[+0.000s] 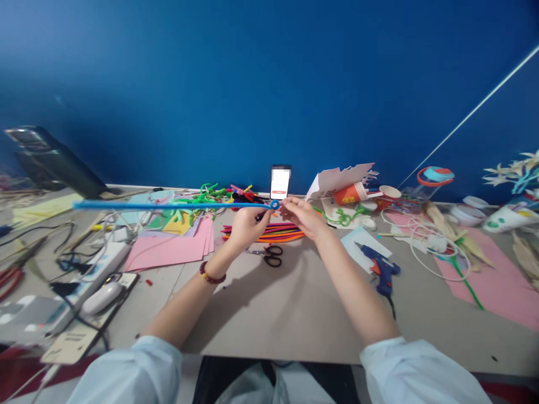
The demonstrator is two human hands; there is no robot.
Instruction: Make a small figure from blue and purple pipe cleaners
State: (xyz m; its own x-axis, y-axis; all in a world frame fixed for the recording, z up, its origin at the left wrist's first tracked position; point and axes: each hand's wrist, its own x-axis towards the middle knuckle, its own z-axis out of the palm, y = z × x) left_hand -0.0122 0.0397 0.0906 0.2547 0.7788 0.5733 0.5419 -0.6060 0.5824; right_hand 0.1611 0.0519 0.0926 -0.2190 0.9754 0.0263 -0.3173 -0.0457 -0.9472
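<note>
I hold a long blue pipe cleaner (pixel 168 206) level above the table, its free end stretching far to the left. Its right end is curled into a small loop (pixel 275 205). My left hand (pixel 246 227), with a bead bracelet on the wrist, pinches the stem just left of the loop. My right hand (pixel 301 216) pinches the loop from the right side. Both hands hover over a bundle of orange, red and purple pipe cleaners (pixel 269 231) and black scissors (pixel 269 255).
Pink paper sheets (pixel 168 249) and a tangle of green pipe cleaners (pixel 202 196) lie left. A blue glue gun (pixel 381 269), red paper cups (pixel 351 193), white cord (pixel 425 247) and more pink paper (pixel 492 280) lie right. A phone (pixel 280 182) stands against the blue wall. Power strip and cables sit far left.
</note>
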